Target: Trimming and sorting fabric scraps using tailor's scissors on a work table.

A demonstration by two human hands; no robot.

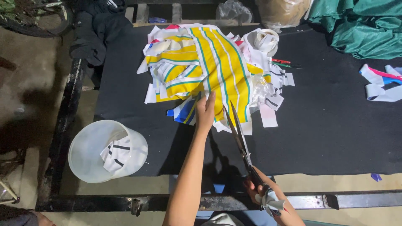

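Left hand [205,112] pins the striped fabric pile [209,67] flat — right hand [268,196] grips open scissors [238,134]; few strips in the bucket [106,150], most uncut.

Two hands are seen, a left hand [205,112] and a right hand [264,193]. One pair of scissors [240,140] is counted. One heap of striped fabric strips [213,69] is piled on one black-covered table [331,125] (single strips cannot be counted). One white bucket [90,150], one green cloth bundle [360,25] and one small cluster of loose strips [383,83] are noted.
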